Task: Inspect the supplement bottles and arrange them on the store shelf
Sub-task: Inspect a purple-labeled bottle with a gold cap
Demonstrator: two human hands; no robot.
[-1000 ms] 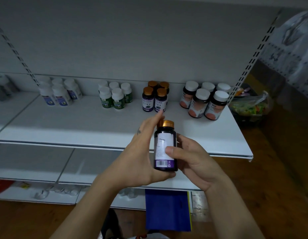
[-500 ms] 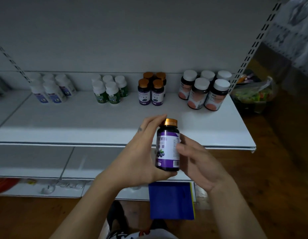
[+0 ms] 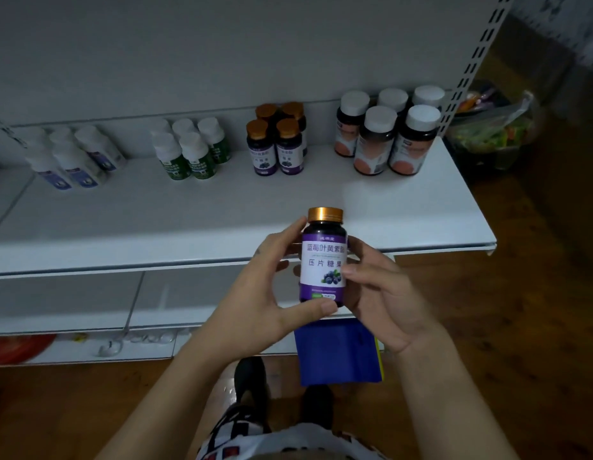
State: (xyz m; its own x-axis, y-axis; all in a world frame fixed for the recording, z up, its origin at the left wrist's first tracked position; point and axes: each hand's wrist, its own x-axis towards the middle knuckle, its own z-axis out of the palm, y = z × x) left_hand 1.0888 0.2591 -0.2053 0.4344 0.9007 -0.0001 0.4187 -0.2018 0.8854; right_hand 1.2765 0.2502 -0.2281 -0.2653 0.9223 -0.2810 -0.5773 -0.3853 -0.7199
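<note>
A dark bottle with a gold cap and purple blueberry label (image 3: 324,260) is held upright in front of the white shelf (image 3: 222,207), its front label facing me. My left hand (image 3: 255,297) grips it from the left, thumb under its base. My right hand (image 3: 381,293) holds its right side with the fingers curled round it. At the back of the shelf stand several matching gold-capped bottles (image 3: 276,144), white-capped dark bottles with orange labels (image 3: 384,134), green-labelled white bottles (image 3: 192,151) and blue-labelled white bottles (image 3: 76,157).
A blue box (image 3: 338,353) stands on the wooden floor below my hands, by my black shoes (image 3: 252,380). A clear bag of packaged goods (image 3: 490,127) lies to the right of the shelf. A lower shelf (image 3: 72,293) sits underneath, with a red object (image 3: 16,348) at far left.
The bottle has been turned in my hands from its white back label to its purple front label. The view has tilted downward and closer.
</note>
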